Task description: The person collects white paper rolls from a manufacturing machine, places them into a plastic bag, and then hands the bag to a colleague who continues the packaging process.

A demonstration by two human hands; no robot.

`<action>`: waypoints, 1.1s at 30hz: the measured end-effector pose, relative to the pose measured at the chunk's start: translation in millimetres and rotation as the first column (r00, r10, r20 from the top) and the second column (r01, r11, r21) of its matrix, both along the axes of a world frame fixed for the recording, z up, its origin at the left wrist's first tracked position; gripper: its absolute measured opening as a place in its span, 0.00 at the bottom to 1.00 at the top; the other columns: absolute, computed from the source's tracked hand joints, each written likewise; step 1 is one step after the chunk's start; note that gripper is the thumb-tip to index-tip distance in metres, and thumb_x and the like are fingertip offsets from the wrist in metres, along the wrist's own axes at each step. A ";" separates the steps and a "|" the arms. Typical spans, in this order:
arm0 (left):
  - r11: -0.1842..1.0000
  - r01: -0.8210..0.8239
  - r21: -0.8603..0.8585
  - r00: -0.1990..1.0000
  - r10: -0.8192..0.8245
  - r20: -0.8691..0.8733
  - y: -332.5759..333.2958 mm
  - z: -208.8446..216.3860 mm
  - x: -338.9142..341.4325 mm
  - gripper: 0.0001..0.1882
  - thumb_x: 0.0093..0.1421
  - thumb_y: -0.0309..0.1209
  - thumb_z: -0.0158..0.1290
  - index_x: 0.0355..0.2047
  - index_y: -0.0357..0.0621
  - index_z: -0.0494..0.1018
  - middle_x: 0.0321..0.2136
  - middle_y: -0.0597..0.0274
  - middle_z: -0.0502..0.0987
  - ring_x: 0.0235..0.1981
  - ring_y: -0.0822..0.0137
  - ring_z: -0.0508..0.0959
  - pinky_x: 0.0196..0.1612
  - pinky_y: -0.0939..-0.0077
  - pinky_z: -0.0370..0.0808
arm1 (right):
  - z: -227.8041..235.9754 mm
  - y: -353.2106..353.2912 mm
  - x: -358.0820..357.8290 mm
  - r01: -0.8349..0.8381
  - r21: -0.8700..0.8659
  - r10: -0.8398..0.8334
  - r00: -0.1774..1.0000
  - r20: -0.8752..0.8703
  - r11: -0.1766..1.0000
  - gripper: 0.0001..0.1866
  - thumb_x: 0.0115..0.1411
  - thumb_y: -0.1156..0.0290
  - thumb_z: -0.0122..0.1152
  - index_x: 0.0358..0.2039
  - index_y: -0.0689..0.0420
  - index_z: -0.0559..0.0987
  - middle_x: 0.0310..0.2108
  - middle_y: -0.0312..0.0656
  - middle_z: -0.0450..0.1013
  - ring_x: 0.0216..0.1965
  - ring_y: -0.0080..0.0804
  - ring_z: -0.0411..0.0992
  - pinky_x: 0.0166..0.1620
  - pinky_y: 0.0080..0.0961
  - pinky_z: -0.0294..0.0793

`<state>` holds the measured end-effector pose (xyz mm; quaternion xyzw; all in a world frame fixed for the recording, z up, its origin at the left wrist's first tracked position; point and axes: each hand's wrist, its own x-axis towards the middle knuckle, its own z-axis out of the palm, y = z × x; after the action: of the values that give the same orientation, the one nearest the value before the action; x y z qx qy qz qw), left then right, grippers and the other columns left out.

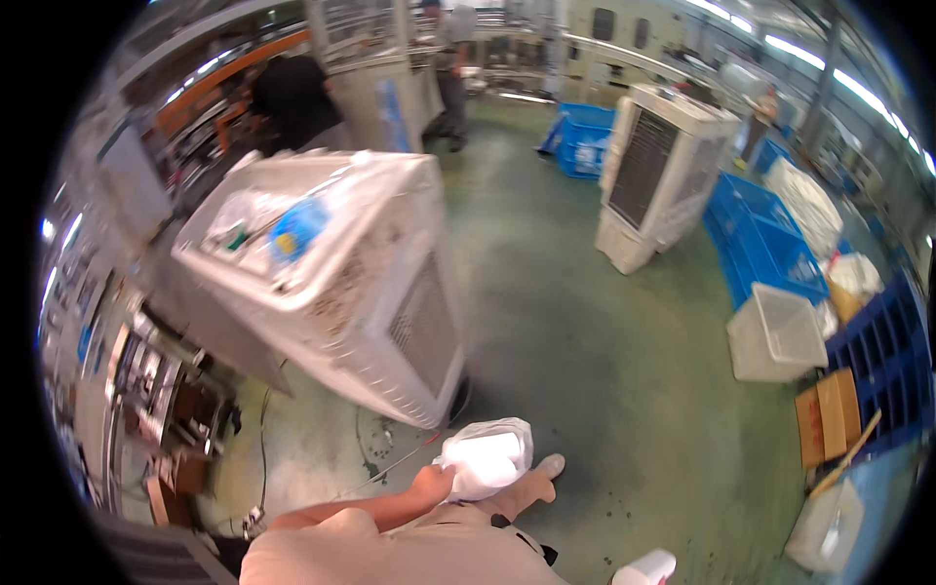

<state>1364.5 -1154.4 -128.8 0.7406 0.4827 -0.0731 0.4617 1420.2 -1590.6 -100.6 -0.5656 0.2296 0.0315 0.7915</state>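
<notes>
My left hand [432,485] is closed on the edge of a white plastic bag [527,441], held in front of my legs. Inside the bag lie bright white rounded pieces [485,460], too overexposed to name. At the bottom edge of the picture, a white cylinder-shaped piece [646,567] shows beside my right side. Only a sliver of my right hand [664,582] appears at it, closed around its lower end; the rest is cut off by the frame.
A large beige air cooler [429,322] stands close ahead on the left, with plastic wrap and a blue packet [298,230] on top. Another cooler [648,175] is farther right. Blue crates [760,239], a pale bin [775,336] and a cardboard box [829,417] line the right. A person in black [295,102] works far left.
</notes>
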 end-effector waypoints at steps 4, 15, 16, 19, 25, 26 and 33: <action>0.983 -0.151 -0.100 0.987 0.156 0.041 -17.1 -55.2 50.8 0.23 0.54 0.42 0.46 0.25 0.27 0.72 0.22 0.41 0.74 0.23 0.53 0.76 0.28 0.62 0.70 | -29.0 -16.0 88.1 0.308 0.614 -0.034 0.909 -0.416 0.727 0.28 0.47 0.45 0.48 0.48 0.42 0.66 0.43 0.34 0.66 0.43 0.38 0.66 0.41 0.39 0.68; 0.924 -0.235 -0.300 0.970 0.245 -0.006 -65.5 -8.1 315.5 0.17 0.55 0.40 0.44 0.24 0.36 0.67 0.13 0.62 0.65 0.09 0.71 0.61 0.09 0.73 0.54 | -1.7 -23.3 310.5 0.418 0.623 -0.154 0.888 -0.433 0.661 0.26 0.46 0.45 0.48 0.45 0.43 0.69 0.38 0.36 0.69 0.37 0.41 0.68 0.37 0.41 0.70; 0.924 -0.234 -0.302 0.970 0.244 -0.003 -73.5 -5.4 345.1 0.16 0.55 0.40 0.44 0.25 0.36 0.67 0.13 0.63 0.64 0.09 0.71 0.60 0.09 0.74 0.54 | 2.6 -26.1 328.9 0.354 0.692 -0.122 0.924 -0.362 0.629 0.27 0.47 0.46 0.47 0.46 0.44 0.69 0.38 0.36 0.69 0.38 0.41 0.68 0.38 0.41 0.69; 0.910 -0.238 -0.340 0.965 0.262 0.026 -91.5 3.9 405.3 0.16 0.58 0.39 0.44 0.28 0.36 0.68 0.13 0.65 0.63 0.08 0.73 0.59 0.10 0.75 0.53 | 1.3 -40.9 394.1 0.222 0.796 -0.079 0.973 -0.216 0.563 0.28 0.47 0.47 0.47 0.47 0.45 0.68 0.40 0.37 0.69 0.41 0.42 0.67 0.41 0.42 0.68; 0.913 -0.203 -0.353 0.963 0.251 0.096 -159.3 -9.3 545.9 0.16 0.59 0.37 0.44 0.31 0.34 0.69 0.13 0.65 0.63 0.09 0.73 0.61 0.10 0.76 0.54 | -30.0 -111.7 521.3 0.353 0.752 -0.122 0.930 -0.346 0.557 0.27 0.47 0.47 0.47 0.47 0.43 0.68 0.41 0.37 0.68 0.42 0.43 0.66 0.41 0.44 0.68; 0.918 -0.174 -0.357 0.964 0.233 0.131 -170.4 -13.3 567.3 0.16 0.59 0.37 0.44 0.30 0.34 0.69 0.13 0.65 0.63 0.09 0.73 0.61 0.10 0.76 0.54 | -26.9 -124.9 542.0 0.380 0.735 -0.132 0.918 -0.374 0.561 0.27 0.47 0.47 0.47 0.47 0.42 0.68 0.42 0.36 0.68 0.43 0.42 0.66 0.41 0.44 0.68; 0.935 -0.068 -0.349 0.977 0.134 0.166 -251.2 61.7 723.0 0.16 0.59 0.38 0.45 0.26 0.35 0.68 0.13 0.64 0.65 0.09 0.73 0.61 0.10 0.76 0.56 | 15.6 -199.7 692.9 0.312 0.712 -0.112 0.943 -0.314 0.629 0.29 0.45 0.45 0.47 0.49 0.41 0.66 0.44 0.35 0.65 0.43 0.40 0.64 0.40 0.40 0.67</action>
<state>2087.5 -1405.5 -67.2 0.6269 0.4548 -0.0621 0.6295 2113.2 -1790.3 -85.0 -0.1469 0.3549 0.0978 0.9181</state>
